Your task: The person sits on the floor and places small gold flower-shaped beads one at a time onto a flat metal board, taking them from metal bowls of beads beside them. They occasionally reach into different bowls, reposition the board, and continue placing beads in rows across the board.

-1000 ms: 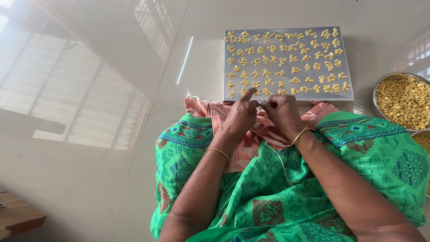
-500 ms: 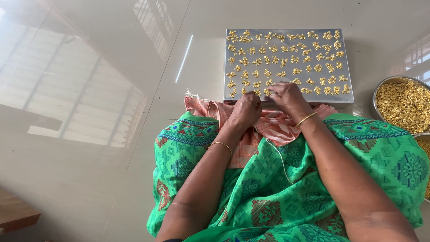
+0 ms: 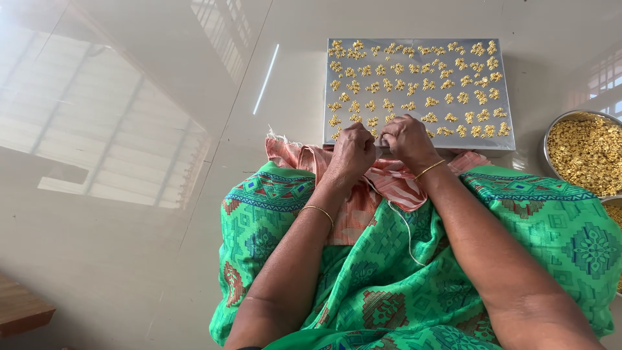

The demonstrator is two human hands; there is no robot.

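At the near edge of the flat silver metal tray (image 3: 414,139), in the upper middle of the frame, the left hand (image 3: 352,150) and right hand (image 3: 406,138) have moved up from the lap — both now curled narrow, pinching something too small to tell beside the small golden ornament pieces (image 3: 414,71).

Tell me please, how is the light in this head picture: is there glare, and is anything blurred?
In the head view, daylight is bright; the glossy floor mirrors a window grille as large pale glare, with a thin bright streak beside the metal tray. The left hand, the right hand and the small golden pieces look sharp. The bowl is cut by the frame edge.
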